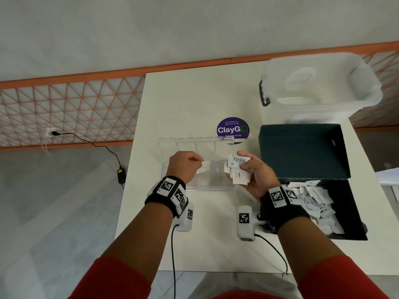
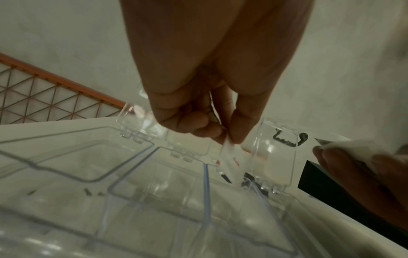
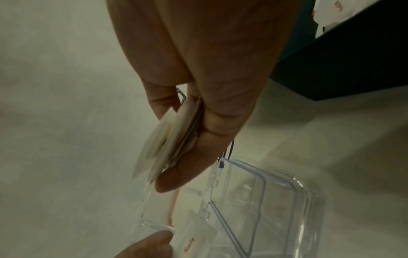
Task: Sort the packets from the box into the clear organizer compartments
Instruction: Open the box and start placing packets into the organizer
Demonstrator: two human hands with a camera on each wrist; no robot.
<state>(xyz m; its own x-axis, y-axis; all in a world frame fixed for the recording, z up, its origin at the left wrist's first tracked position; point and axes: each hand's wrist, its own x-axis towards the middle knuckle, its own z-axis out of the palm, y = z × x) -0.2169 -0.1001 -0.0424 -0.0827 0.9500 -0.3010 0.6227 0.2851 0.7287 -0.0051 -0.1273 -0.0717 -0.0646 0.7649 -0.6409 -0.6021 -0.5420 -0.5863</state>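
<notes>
The clear organizer (image 1: 216, 186) lies on the white table (image 1: 194, 100) with its compartment lids (image 1: 185, 143) standing open at the back. My left hand (image 1: 185, 167) pinches one white packet with red print (image 1: 204, 168) above the organizer's middle; the same packet (image 2: 232, 157) hangs from thumb and finger over the compartments (image 2: 154, 200). My right hand (image 1: 254, 175) grips a stack of white packets (image 1: 238, 169), a "Stevia" one on top, by the organizer's right end. That stack (image 3: 167, 144) shows edge-on in the right wrist view. The dark box (image 1: 349, 223) at right holds several more packets (image 1: 317, 201).
The box's raised lid (image 1: 302, 152) stands right behind my right hand. A translucent plastic tub (image 1: 319, 83) sits at the table's far right corner. A purple round sticker (image 1: 233, 129) lies behind the organizer. The table's left edge (image 1: 131, 169) drops to the floor.
</notes>
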